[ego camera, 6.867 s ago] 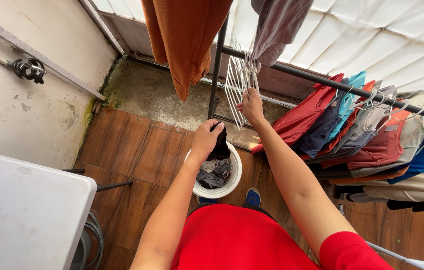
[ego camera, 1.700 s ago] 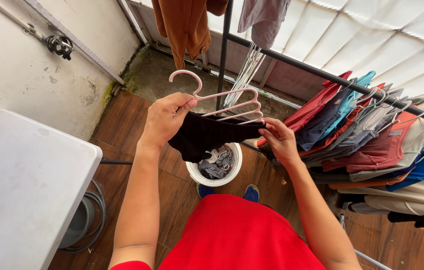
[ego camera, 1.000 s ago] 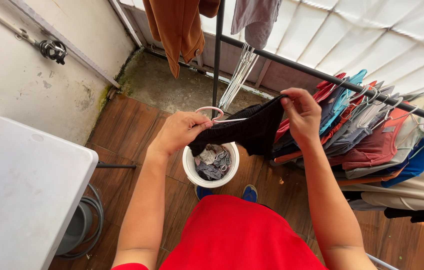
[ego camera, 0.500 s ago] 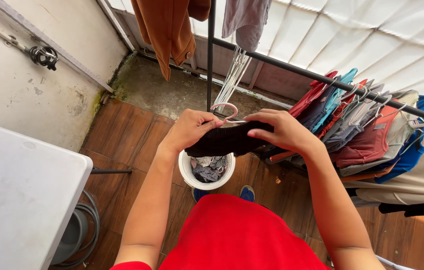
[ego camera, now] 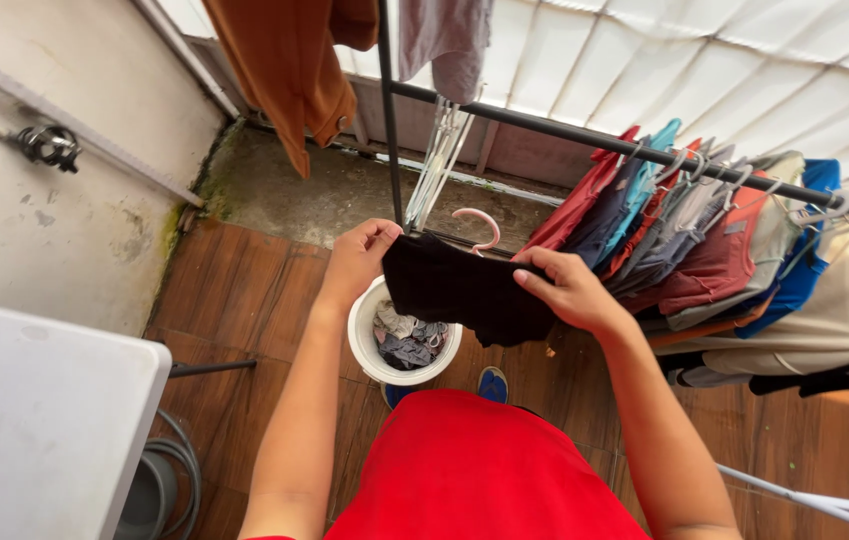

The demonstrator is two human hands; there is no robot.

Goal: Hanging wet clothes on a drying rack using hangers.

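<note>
The small black cloth garment is spread out in the air above the round white plastic bucket, on a pink plastic hanger whose hook sticks up just behind its top edge. The left hand is closed on the left top corner of the garment, with fingers curled over the edge. The right hand pinches the right side of the garment between thumb and fingers. In the bucket lie more crumpled clothes, grey and light. Behind the hands stands a black metal drying rack; many shirts, red, blue, grey and beige, hang close together on its bar at the right. A bundle of white hangers hangs near the upright post. An orange cloth hangs above at the left. A white table is at the lower left, on the brown wooden floor.
</note>
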